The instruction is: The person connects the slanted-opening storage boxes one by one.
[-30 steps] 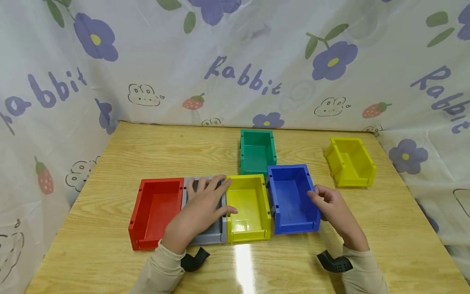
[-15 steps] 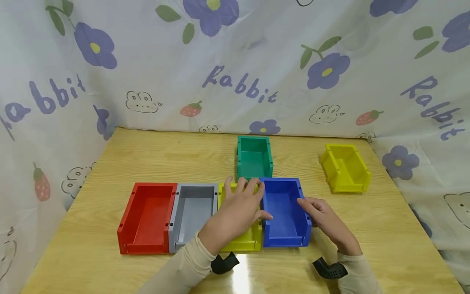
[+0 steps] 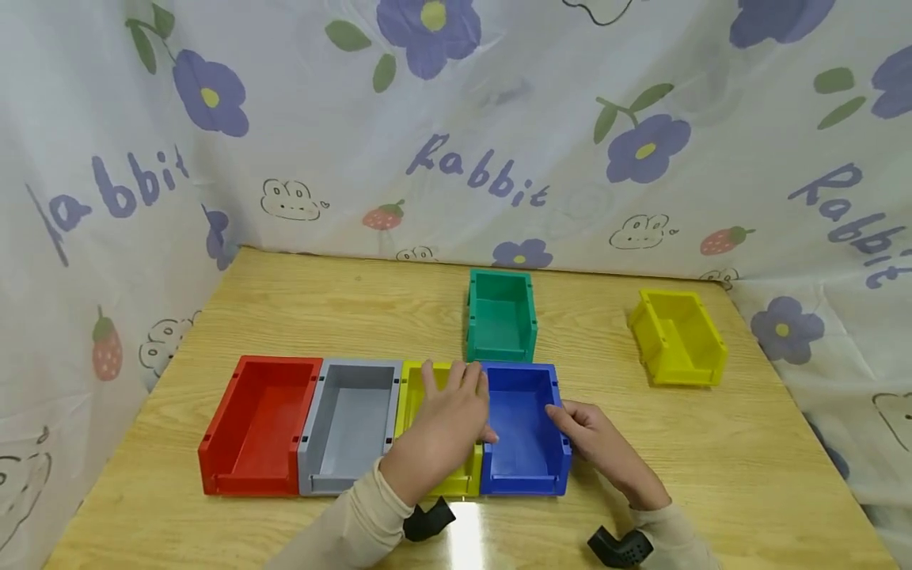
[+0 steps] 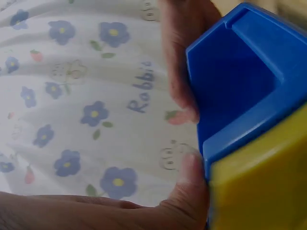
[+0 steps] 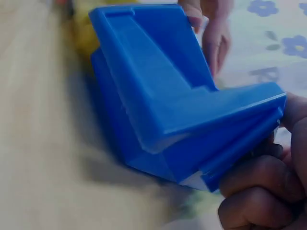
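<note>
A blue bin [image 3: 522, 431] stands at the right end of a row, its left wall against a yellow bin [image 3: 466, 479]. My right hand [image 3: 598, 443] grips the blue bin's right wall, thumb over the rim; curled fingers [image 5: 261, 184] show outside the wall in the right wrist view. Over the yellow bin lies my left hand [image 3: 442, 427], its fingers extended along the seam between yellow and blue. Its thumb [image 4: 189, 179] touches the blue bin's near rim in the left wrist view. Further left in the row are a grey bin [image 3: 352, 427] and a red bin [image 3: 264, 427].
Behind the row stands a green bin [image 3: 501, 317]. Another yellow bin [image 3: 680, 340] sits at the far right of the wooden table [image 3: 342, 301]. A patterned white cloth [image 3: 456, 119] hangs along the back and sides.
The blue bin has moved left from a skewed position into line with the row. The other row bins have slid left. My left hand went from the grey bin to the yellow-blue seam.
</note>
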The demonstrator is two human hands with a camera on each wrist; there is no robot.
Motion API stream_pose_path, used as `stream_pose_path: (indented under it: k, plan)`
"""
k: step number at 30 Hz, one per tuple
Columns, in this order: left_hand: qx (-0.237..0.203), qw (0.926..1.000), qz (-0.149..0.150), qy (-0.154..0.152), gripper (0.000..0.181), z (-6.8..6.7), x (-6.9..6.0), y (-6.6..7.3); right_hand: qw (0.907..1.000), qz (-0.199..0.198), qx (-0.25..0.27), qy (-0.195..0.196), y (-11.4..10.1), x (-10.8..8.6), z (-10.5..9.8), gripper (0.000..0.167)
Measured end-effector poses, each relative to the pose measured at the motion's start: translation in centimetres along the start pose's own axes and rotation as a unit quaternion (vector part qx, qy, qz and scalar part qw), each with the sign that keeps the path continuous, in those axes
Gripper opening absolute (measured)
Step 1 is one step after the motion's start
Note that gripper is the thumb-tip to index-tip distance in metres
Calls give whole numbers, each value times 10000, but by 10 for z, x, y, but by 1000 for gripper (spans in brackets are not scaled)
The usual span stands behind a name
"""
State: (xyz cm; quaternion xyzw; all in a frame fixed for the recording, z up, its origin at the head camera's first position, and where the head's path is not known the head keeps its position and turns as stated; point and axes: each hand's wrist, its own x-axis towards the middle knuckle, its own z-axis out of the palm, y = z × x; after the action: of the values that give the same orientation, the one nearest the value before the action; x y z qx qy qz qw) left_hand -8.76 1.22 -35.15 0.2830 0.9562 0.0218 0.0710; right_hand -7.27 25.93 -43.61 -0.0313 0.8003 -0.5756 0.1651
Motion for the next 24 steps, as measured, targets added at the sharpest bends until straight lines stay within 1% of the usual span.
stream_pose_path:
  k: [4, 6, 7, 8, 10, 12, 13, 14, 16, 18, 19, 22, 24]
  plan:
    - [-113, 9999, -92, -6, 75, 10, -5, -8, 9996, -41, -42, -262, 2, 5, 6, 51]
    - [-218, 9997, -76, 48, 77, 12, -6, -12, 9990, -87, -105, -435, 0, 7, 1, 53]
    - [-282, 9996, -58, 63, 76, 12, -6, -14, 9989, -146, -203, -398, -2, 9, -3, 54]
    - [-387, 9992, -40, 100, 75, 12, -6, -15, 9989, -200, -312, -275, -4, 12, -8, 56]
    - [-572, 9982, 6, 178, 71, 11, -6, -18, 9984, -308, -441, 179, -6, 23, -20, 58]
    - [-738, 9970, 26, 217, 67, 10, -5, -21, 9939, -495, -641, 754, -6, 41, -31, 54]
    - [-797, 9966, 17, 201, 67, 10, -5, -21, 9912, -501, -658, 1031, -6, 52, -34, 53]
    - [-832, 9964, 12, 180, 68, 10, -6, -22, 9894, -514, -621, 1206, -6, 62, -36, 52]
    - [-824, 9966, -6, 41, 73, 10, -7, -23, 9888, -479, -551, 1303, -4, 79, -36, 51]
    - [-781, 9969, 29, -68, 79, 11, -8, -22, 9892, -413, -486, 1320, -4, 91, -32, 51]
    - [-755, 9971, 42, -115, 81, 11, -9, -22, 9891, -386, -444, 1348, -5, 95, -28, 51]
    - [-717, 9973, 52, -141, 81, 10, -7, -22, 9877, -445, -447, 1428, -9, 104, -21, 43]
    - [-701, 9974, 36, -137, 81, 7, -6, -23, 9875, -531, -362, 1442, -14, 106, -22, 37]
